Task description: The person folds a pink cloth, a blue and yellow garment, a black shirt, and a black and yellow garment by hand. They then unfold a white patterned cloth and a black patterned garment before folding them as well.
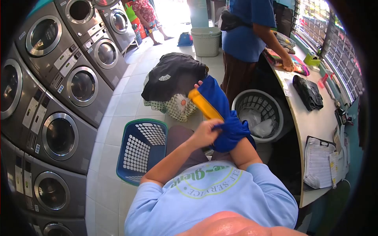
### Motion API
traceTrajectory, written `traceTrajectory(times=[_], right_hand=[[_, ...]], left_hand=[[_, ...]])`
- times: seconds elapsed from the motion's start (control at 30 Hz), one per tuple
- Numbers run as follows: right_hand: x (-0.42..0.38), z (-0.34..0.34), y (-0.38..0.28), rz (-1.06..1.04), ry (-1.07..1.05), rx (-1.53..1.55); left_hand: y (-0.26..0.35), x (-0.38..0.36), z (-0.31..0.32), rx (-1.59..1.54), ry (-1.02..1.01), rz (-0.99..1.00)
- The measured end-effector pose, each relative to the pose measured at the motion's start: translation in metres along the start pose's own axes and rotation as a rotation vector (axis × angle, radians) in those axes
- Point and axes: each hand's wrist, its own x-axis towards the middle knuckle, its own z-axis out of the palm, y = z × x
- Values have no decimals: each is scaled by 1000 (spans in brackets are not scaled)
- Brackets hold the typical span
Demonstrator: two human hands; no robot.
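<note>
A blue garment with a yellow band [224, 129] is bunched around my right forearm and stretches up past my wrist. My left hand [206, 133] is closed on a fold of the blue cloth near that forearm. Most of my right hand [198, 84] is covered by the garment; only fingertips show at its far end, curled against the yellow edge. Beyond my hands, a pile of laundry [173, 78] has a black cloth on top and a green checked cloth with a flower beneath. A blue laundry basket [123, 157] stands to the left of my legs.
Stacked dryers [59, 135] line the left wall. A grey basket [278, 135] holding plastic bags stands right of my hands, beside a long counter [293, 94] with a clipboard [319, 163] and a folded black item [307, 92]. A person in blue [244, 39] touches folded cloth there.
</note>
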Motion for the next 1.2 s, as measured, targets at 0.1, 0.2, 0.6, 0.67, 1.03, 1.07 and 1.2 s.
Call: traceTrajectory(times=[0.1,0.2,0.6,0.67,1.03,1.07,1.2], right_hand=[[-22,15,5,96,-36,635],[-19,-16,36,-32,-522,540],[-111,-10,-124,339,-153,-1046],[-135,-27,-201,361,49,-1262],[-111,49,-241,-1389,907,-1965],[-97,80,-208,-1386,532,-1763],[-89,137,-117,-1223,-594,-2125]], left_hand=[[28,-6,6,-287,-331,-329],[20,4,-41,-184,-379,-204],[-84,-6,-283,-1042,1097,-172],[-88,-19,-315,-1053,999,-20],[82,49,-208,-942,360,25],[86,57,-198,-883,307,12],[104,74,-164,-328,71,-2]])
